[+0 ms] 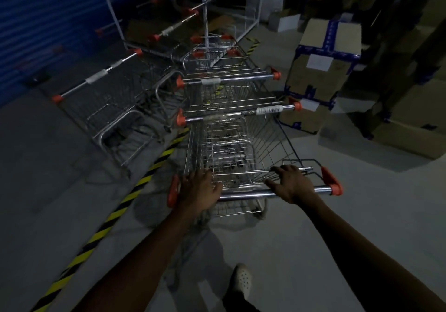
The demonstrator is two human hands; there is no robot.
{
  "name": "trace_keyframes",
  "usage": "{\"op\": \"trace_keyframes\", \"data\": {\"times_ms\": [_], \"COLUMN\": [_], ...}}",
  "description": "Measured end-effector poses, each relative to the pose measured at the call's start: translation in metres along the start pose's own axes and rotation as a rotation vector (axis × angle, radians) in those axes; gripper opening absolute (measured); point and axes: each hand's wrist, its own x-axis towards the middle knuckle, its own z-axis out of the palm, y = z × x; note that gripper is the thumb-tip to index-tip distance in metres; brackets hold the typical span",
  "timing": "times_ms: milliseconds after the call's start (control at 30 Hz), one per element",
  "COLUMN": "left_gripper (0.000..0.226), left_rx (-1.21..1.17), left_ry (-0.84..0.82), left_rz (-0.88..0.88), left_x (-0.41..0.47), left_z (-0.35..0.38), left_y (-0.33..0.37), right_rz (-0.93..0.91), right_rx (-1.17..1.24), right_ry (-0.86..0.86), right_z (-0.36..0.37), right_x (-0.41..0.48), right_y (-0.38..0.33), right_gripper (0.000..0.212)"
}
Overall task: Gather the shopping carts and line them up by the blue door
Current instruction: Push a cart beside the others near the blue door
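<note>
Left hand (200, 188): spread, palm pressing the handle (246, 194) to push.
Right hand (289, 183): spread likewise.
Cart (241, 147): nosed into the row (229, 80), right of the blue door (36, 22).

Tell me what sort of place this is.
Probably a shop's stockroom or warehouse: taped cardboard boxes stacked on the floor, shopping carts nested in rows near a blue door, and yellow-black hazard tape along the concrete floor.

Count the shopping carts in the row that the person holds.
4 at least: the nearest cart under the left hand and right hand, the second cart and third cart nested ahead, the farthest cart by the white rack. More may be hidden there.
</note>
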Motion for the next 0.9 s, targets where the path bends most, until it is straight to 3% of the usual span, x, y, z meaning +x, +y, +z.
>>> {"op": "trace_keyframes", "data": {"times_ms": [533,833,900], "left_gripper": [0.063,0.054,0.053], "left_rx": [-0.059,-0.08,-0.096], "left_ry": [0.005,0.07,0.092], "left_rz": [0.115,0.088,0.076], "left_x": [-0.161,-0.253,-0.277], "left_z": [0.053,0.077,0.082], "left_y": [-0.029,-0.03,-0.025], "right_rz": [0.1,0.041,0.024], "right_rx": [-0.018,-0.04,-0.044], "right_ry": [0.091,0.1,0.091], "right_z": [0.063,0.086,0.091], "right_x": [-0.188,-0.287,-0.309], "right_y": [-0.031,-0.041,-0.041], "right_gripper": [0.061,0.087,0.083]}}
